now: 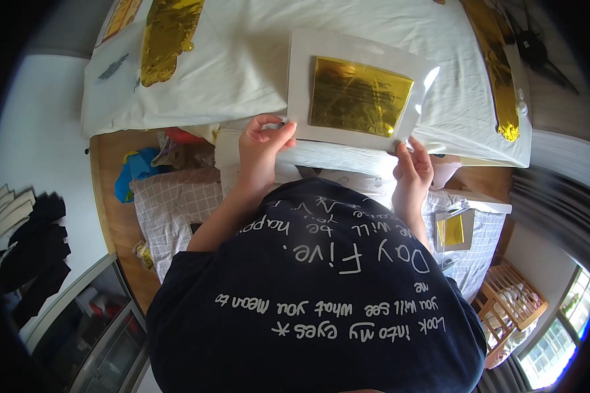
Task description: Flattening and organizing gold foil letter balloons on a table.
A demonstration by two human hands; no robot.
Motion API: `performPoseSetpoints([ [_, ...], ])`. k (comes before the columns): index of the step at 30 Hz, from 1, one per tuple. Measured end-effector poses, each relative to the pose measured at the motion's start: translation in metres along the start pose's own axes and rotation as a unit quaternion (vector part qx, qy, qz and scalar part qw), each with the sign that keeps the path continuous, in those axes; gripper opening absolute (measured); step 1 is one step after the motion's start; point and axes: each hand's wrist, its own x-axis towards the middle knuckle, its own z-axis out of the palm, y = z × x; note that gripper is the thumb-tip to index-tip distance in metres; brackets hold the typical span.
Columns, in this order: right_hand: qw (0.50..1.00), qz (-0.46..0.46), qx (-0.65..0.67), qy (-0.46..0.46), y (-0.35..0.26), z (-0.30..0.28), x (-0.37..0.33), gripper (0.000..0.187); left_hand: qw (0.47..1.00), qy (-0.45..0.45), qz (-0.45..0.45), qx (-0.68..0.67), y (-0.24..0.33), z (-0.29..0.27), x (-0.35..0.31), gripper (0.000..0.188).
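A flat clear plastic packet point(299, 78) with a folded gold foil piece point(360, 97) inside is held up in front of me, over the near edge of the white-covered table. My left hand point(267, 143) pinches its lower left corner between thumb and fingers. At the lower right corner, my right hand point(413, 168) grips the same packet, fingers curled. Light glares off the plastic on its right side. Both lower corners are partly covered by my fingers.
Long gold foil pieces lie on the white cloth point(242, 52), one left point(168, 42), one right point(498, 72). Thin dark strips point(114, 67) sit at left, a black object point(532, 47) far right. Another gold foil packet point(454, 230) rests on checked fabric point(482, 259).
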Motion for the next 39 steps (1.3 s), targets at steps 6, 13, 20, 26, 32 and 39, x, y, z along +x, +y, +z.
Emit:
performPoseSetpoints([
  [6, 0.999, 0.038, 0.002, -0.013, 0.004, -0.015, 0.001, 0.012, 0.997, -0.011, -0.076, 0.014, -0.003, -0.006, 0.000, 0.022],
  [13, 0.997, 0.067, 0.015, -0.046, -0.011, -0.015, -0.006, 0.012, 0.987, -0.077, -0.125, -0.062, -0.002, -0.018, 0.000, 0.007],
  [20, 0.994, 0.064, 0.040, -0.082, -0.006, -0.023, -0.006, 0.015, 0.979, -0.070, -0.166, -0.096, 0.008, -0.015, 0.000, 0.006],
  [26, 0.995, 0.022, 0.012, -0.096, -0.007, -0.029, 0.001, 0.022, 0.981, -0.137, -0.127, -0.041, 0.011, -0.015, 0.004, 0.008],
  [32, 0.993, 0.014, -0.011, -0.119, -0.012, -0.024, 0.003, 0.037, 0.965, -0.244, -0.096, 0.011, 0.012, -0.009, 0.002, 0.045],
  [39, 0.959, 0.097, 0.143, -0.224, -0.007, -0.003, -0.015, 0.064, 0.926, -0.348, -0.036, -0.140, -0.031, 0.014, -0.006, 0.088],
])
